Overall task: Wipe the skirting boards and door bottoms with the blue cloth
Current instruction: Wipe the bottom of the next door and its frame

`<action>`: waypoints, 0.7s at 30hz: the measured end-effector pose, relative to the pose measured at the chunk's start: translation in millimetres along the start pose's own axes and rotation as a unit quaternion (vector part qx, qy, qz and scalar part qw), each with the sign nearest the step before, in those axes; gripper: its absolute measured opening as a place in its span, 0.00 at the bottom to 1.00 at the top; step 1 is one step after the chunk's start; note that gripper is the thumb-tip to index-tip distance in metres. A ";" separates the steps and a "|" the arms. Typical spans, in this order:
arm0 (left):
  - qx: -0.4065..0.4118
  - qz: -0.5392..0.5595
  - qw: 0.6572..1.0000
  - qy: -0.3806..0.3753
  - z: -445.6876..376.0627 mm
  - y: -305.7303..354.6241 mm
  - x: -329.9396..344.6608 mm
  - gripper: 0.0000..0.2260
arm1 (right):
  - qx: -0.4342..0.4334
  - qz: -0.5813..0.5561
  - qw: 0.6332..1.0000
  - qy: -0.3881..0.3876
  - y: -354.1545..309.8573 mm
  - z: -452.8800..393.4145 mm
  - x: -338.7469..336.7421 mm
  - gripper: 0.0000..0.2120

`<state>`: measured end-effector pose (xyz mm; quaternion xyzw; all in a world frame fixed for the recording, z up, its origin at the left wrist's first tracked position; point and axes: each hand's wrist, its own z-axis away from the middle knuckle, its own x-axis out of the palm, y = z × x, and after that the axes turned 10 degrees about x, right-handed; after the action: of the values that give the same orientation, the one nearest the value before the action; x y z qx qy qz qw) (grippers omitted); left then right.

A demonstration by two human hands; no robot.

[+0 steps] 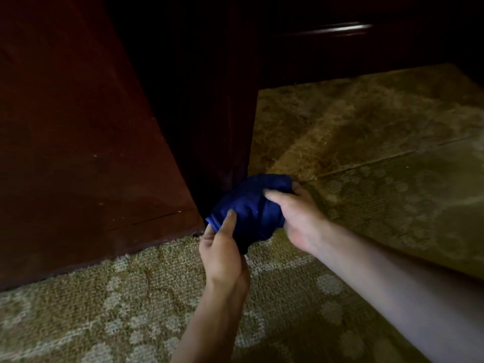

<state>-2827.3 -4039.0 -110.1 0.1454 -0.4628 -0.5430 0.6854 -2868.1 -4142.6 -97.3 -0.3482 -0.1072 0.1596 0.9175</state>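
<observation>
Head view is looking down at a dim floor corner. No brands, labels or readable writing are showing anywhere. Both hands are holding the blue cloth (pixel 251 205), bunched into a wad, just above the carpet (pixel 104 310) and right beside the bottom corner of the dark red-brown wooden panel (pixel 78 153); whether cloth and wood are touching is not clear. Left hand (pixel 222 252) is gripping the near-left end of the cloth, thumb lying on top and fingers curling under, so its grip is pinching the cloth. Right hand (pixel 298 216) is wrapping over the far-right side, fingertips pressing into the fabric, grip pinching the cloth too. Both forearms are bare and coming in from the bottom right edge.

Carpet is olive-tan with a pale blotchy pattern, running under the panel's bottom edge. A seam (pixel 392 158) is crossing the floor at right, with a smoother-looking, slightly blurred mottled stretch beyond it. Panel is showing small scuffs and a thin scratch line near its lower corner. Behind it everything is sitting in deep shadow; a faint bright streak (pixel 335 28), like a glossy edge or handle, is glinting at top right.
</observation>
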 end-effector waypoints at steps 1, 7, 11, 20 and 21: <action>0.003 0.006 1.000 0.006 0.5 2.3 0.8 0.07 | -0.002 0.005 1.000 -0.001 1.9 1.8 1.7 0.17; 0.151 0.004 0.987 -0.050 21.5 24.2 18.7 0.08 | -0.133 -0.042 0.989 -0.044 -24.2 27.5 7.3 0.11; 0.135 -0.040 0.990 -0.020 15.9 9.1 14.1 0.08 | -0.112 0.049 0.992 -0.016 -5.9 15.9 11.3 0.13; 0.133 -0.008 0.991 0.032 21.1 5.7 9.9 0.11 | -0.038 0.051 0.998 -0.002 -7.5 20.6 31.7 0.13; 0.164 -0.008 0.986 0.022 25.3 6.0 12.5 0.11 | -0.057 0.032 0.998 -0.013 -11.0 24.9 31.0 0.11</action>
<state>-2843.9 -4040.1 -86.5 0.2713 -0.5291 -0.4616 0.6583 -2844.7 -4124.0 -68.9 -0.4009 -0.1171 0.1874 0.8891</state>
